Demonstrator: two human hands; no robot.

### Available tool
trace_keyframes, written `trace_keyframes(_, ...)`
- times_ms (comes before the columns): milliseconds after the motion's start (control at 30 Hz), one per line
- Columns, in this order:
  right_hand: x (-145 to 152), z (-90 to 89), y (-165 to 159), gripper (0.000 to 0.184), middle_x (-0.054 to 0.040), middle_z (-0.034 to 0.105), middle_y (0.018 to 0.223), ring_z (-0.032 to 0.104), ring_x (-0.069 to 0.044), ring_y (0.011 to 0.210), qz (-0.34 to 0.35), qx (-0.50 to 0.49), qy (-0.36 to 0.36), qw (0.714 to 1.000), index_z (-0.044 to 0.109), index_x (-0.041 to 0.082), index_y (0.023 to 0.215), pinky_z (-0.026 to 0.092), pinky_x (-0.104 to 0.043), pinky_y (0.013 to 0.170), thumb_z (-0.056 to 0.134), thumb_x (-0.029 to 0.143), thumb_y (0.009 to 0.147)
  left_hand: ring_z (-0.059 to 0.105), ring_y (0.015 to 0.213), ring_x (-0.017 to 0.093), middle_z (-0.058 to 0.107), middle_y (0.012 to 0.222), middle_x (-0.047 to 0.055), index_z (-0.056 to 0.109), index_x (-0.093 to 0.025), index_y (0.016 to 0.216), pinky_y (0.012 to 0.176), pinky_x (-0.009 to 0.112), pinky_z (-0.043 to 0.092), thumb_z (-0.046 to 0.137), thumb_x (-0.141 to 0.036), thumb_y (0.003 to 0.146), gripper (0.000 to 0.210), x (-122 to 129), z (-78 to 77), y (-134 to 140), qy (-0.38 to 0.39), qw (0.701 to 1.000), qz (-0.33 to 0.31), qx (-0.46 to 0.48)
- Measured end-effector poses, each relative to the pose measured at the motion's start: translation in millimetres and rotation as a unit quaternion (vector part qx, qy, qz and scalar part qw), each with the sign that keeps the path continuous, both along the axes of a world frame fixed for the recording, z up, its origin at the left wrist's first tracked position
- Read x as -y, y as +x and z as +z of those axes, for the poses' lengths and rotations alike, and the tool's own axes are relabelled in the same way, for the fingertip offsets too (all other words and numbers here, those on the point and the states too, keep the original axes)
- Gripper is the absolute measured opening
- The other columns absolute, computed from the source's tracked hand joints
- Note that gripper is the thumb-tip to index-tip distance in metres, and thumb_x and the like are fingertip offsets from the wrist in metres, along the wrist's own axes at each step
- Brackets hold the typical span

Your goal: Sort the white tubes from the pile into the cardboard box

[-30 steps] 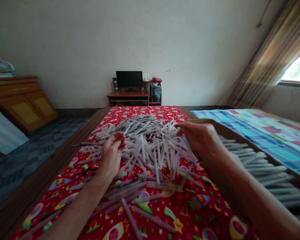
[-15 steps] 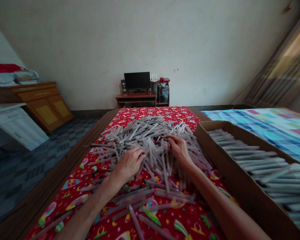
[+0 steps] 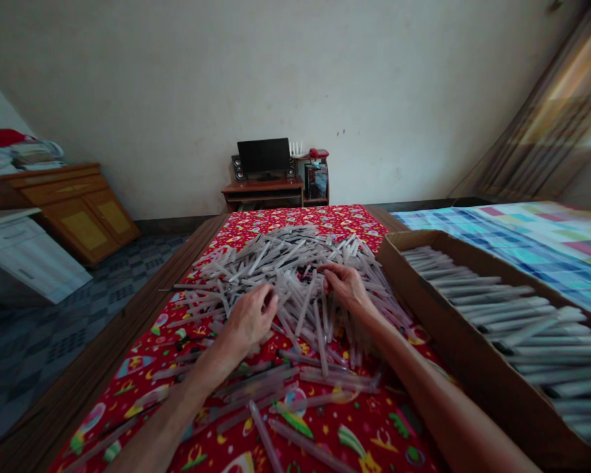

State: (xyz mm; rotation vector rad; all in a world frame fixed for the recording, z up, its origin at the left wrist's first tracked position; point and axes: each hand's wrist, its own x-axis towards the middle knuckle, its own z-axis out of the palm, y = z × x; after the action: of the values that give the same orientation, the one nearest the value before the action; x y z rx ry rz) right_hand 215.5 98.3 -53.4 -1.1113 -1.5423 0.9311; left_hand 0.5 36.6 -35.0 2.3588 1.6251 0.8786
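A heap of clear plastic tubes, like pen barrels (image 3: 276,253), is spread over a red patterned cloth (image 3: 374,420). At the heap's near left side is my left hand (image 3: 253,315), its fingers curled and the thumb close to the forefinger. Whatever it may hold is hidden. My right hand (image 3: 345,286) reaches into the right part of the heap, with thumb and fingertips pinched together among the tubes. I cannot make out what lies between them. Small dark pieces show near its fingertips. Several loose tubes (image 3: 266,437) lie on the cloth between my forearms.
A long cardboard box (image 3: 423,328) on the right holds rows of whitish tubes with some dark ends (image 3: 536,328). Beyond it is a checked cloth (image 3: 448,230). A monitor (image 3: 264,157) stands on a desk by the far wall. Wooden cabinets (image 3: 83,210) are at the left.
The view has shifted slightly. My left hand has turned, so a gap between thumb and forefinger shows. My right hand stays at the heap, and a tube near it leans differently.
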Motion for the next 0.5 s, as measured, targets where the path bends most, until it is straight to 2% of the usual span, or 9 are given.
trace_keyframes(67, -3, 4.0, 4, 0.031, 0.0001, 0.057, 0.055, 0.055, -0.012, 0.050, 0.006, 0.020, 0.003, 1.000, 0.065, 0.010, 0.090, 0.044, -0.022, 0.053, 0.044, 0.027, 0.076, 0.058, 0.063, 0.016, 0.056, 0.071, 0.002, 0.044, -0.019, 0.087, 0.062, 0.029, 0.045, 0.036, -0.023, 0.085, 0.010, -2, 5.8, -3, -0.041, 0.990, -0.027, 0.130)
trace_keyframes(133, -7, 9.4, 10, 0.031, -0.0031, 0.063, 0.063, 0.060, -0.014, 0.058, 0.004, 0.031, 0.013, 0.999, 0.065, 0.010, 0.093, 0.048, -0.024, 0.059, 0.043, 0.027, 0.077, 0.055, 0.055, 0.012, 0.053, 0.070, -0.001, 0.039, -0.019, 0.093, 0.056, 0.026, 0.045, 0.035, -0.023, 0.084, 0.011, -2, 11.5, -5, -0.070, 0.966, -0.047, 0.243)
trace_keyframes(200, -9, 14.1, 17, 0.032, -0.0054, 0.066, 0.072, 0.063, -0.015, 0.066, -0.003, 0.064, 0.036, 0.997, 0.065, 0.011, 0.095, 0.050, -0.026, 0.064, 0.041, 0.025, 0.080, 0.050, 0.051, 0.010, 0.050, 0.071, -0.002, 0.038, -0.019, 0.096, 0.052, 0.023, 0.043, 0.038, -0.021, 0.080, 0.016, 0, 17.7, -5, -0.070, 0.950, -0.046, 0.302)
trace_keyframes(267, -6, 14.9, 21, 0.032, -0.0069, 0.068, 0.081, 0.064, -0.017, 0.075, -0.016, 0.165, 0.073, 0.984, 0.064, 0.014, 0.101, 0.050, -0.028, 0.071, 0.039, 0.025, 0.083, 0.048, 0.053, 0.009, 0.049, 0.070, -0.003, 0.041, -0.018, 0.093, 0.052, 0.022, 0.041, 0.041, -0.017, 0.075, 0.018, 3, 24.2, -4, -0.065, 0.949, -0.031, 0.307)
trace_keyframes(333, 2, 10.4, 18, 0.032, -0.0109, 0.066, 0.098, 0.061, -0.021, 0.092, -0.036, 0.314, 0.126, 0.940, 0.062, 0.015, 0.108, 0.047, -0.033, 0.082, 0.042, 0.027, 0.086, 0.050, 0.059, 0.010, 0.050, 0.069, -0.002, 0.044, -0.018, 0.087, 0.056, 0.021, 0.041, 0.041, -0.013, 0.072, 0.016, 7, 30.0, -1, -0.071, 0.954, -0.015, 0.292)
trace_keyframes(400, 15, 2.4, 8, 0.033, -0.0162, 0.057, 0.116, 0.051, -0.026, 0.110, -0.055, 0.442, 0.174, 0.878, 0.059, 0.014, 0.112, 0.039, -0.041, 0.093, 0.044, 0.030, 0.087, 0.051, 0.062, 0.011, 0.050, 0.069, -0.002, 0.045, -0.017, 0.084, 0.059, 0.022, 0.042, 0.040, -0.012, 0.071, 0.015, 10, 33.7, 1, -0.078, 0.955, -0.015, 0.286)
trace_keyframes(433, 23, -1.5, 1, 0.032, -0.0179, 0.052, 0.122, 0.047, -0.027, 0.115, -0.059, 0.480, 0.190, 0.854, 0.059, 0.014, 0.111, 0.035, -0.045, 0.096, 0.042, 0.030, 0.089, 0.051, 0.062, 0.011, 0.050, 0.068, -0.002, 0.046, -0.017, 0.083, 0.060, 0.022, 0.042, 0.040, -0.012, 0.070, 0.015, 11, 34.6, 2, -0.080, 0.954, -0.019, 0.287)
trace_keyframes(500, 37, -6.4, -16, 0.033, -0.0181, 0.049, 0.126, 0.044, -0.027, 0.117, -0.028, 0.502, 0.216, 0.837, 0.056, 0.014, 0.114, 0.032, -0.047, 0.098, 0.037, 0.030, 0.091, 0.051, 0.060, 0.011, 0.050, 0.066, -0.002, 0.046, -0.017, 0.083, 0.059, 0.022, 0.042, 0.040, -0.012, 0.070, 0.015, 13, 34.8, 3, -0.084, 0.953, -0.025, 0.291)
